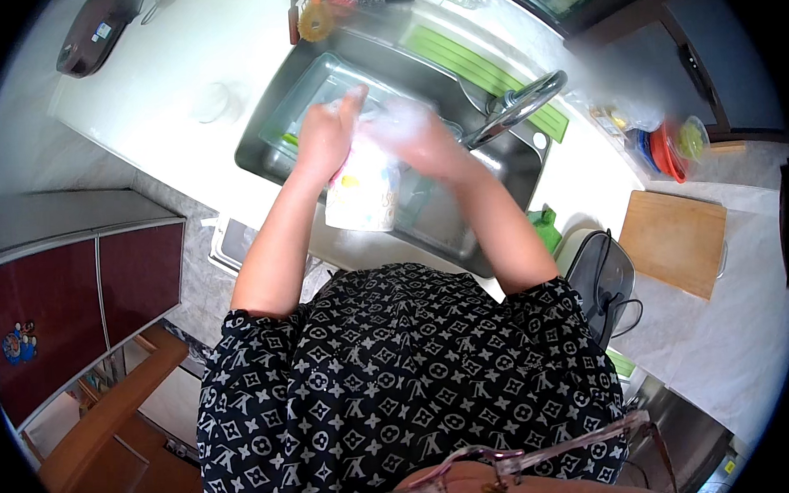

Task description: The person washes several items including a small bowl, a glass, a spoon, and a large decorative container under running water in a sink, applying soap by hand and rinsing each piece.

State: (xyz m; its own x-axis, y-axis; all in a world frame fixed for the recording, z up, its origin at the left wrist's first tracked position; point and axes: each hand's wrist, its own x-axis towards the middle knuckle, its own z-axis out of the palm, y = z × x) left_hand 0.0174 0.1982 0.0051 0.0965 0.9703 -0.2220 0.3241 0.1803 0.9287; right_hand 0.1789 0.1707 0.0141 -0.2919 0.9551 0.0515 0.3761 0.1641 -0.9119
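Note:
Over the sink, a white printed container with a coloured pattern hangs tilted, its closed end towards me. My left hand grips its far end on the left side, thumb raised and wet with foam. On the other side my right hand is motion-blurred and covered in white suds at the container's mouth. Whether it holds a cloth or sponge is hidden. Beneath both hands, a clear plastic tub sits in the steel basin, with something green at its left.
A chrome faucet arches over the sink's right side, near a green slatted rack. An orange-handled scrubber hangs at the back. To the right are a black-lidded appliance with a cord and a wooden cutting board.

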